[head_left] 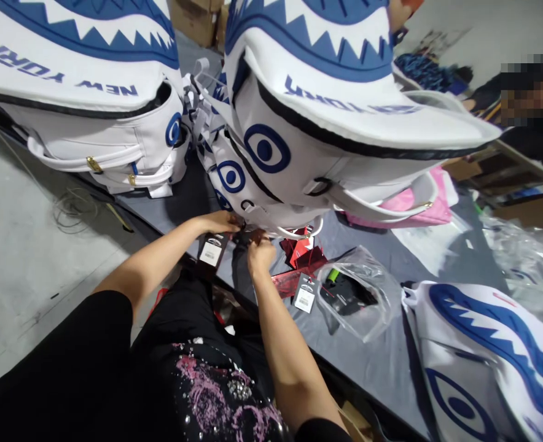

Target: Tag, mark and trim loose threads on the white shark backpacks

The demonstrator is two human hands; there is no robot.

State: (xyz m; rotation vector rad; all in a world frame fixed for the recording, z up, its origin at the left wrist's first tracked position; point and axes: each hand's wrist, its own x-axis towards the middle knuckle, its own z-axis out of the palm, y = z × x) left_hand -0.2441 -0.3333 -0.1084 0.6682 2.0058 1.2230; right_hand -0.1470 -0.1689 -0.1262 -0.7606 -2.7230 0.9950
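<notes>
White backpacks with blue shark teeth and eye patches are stacked on the grey-covered table point(368, 362). Below the front edge of the large upper backpack point(294, 147) both hands work close together. My left hand point(220, 222) is closed, its fingertips pinched near the lower bag; what they grip is hidden. Just under that palm is a black hang tag point(211, 250) with a white barcode label. My right hand point(261, 253) is curled into a pinch beside it, and I cannot make out what is in it. Red tags point(300, 248) lie right of that hand.
A clear plastic bag point(382, 307) with black tags lies at right, beside another barcode tag point(305, 294). One white backpack point(91, 123) stands at left, another point(478, 362) at lower right. A pink bag point(405, 209) and plastic wrap point(524, 264) are farther back.
</notes>
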